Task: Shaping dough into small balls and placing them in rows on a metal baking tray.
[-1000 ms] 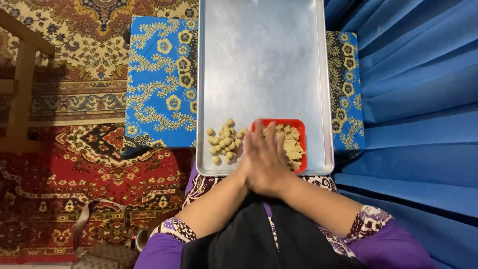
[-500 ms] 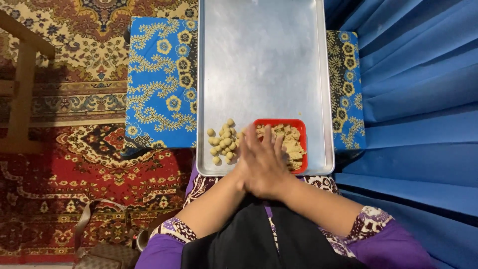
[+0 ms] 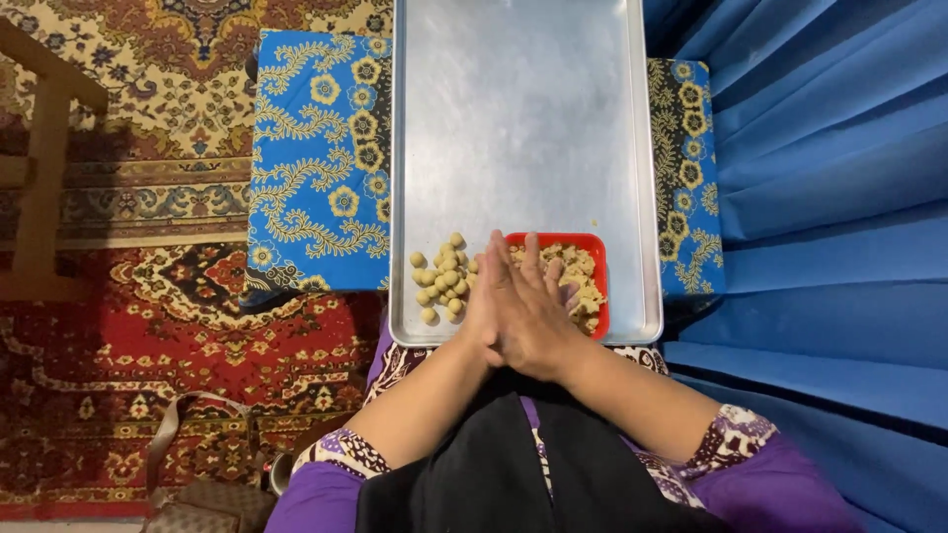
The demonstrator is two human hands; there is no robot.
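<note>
My left hand [image 3: 481,311] and my right hand [image 3: 533,311] are pressed flat together, palm to palm, over the near edge of a large metal tray [image 3: 523,118]. Whatever lies between the palms is hidden. Just left of the hands a heap of several small pale dough balls [image 3: 441,279] rests on the tray. Behind the fingertips stands a red square container [image 3: 583,276] with crumbly beige dough in it, partly covered by my right hand.
The tray lies on a blue cloth with yellow flowers [image 3: 316,158]. Blue pleated fabric [image 3: 829,197] fills the right side. A patterned red carpet [image 3: 118,345], a wooden frame [image 3: 44,168] at the left and a brown bag [image 3: 197,484] at the bottom left surround me.
The hands stay pressed together over the tray's near edge, the palms sliding slightly against each other. The dough balls and the red container have not moved.
</note>
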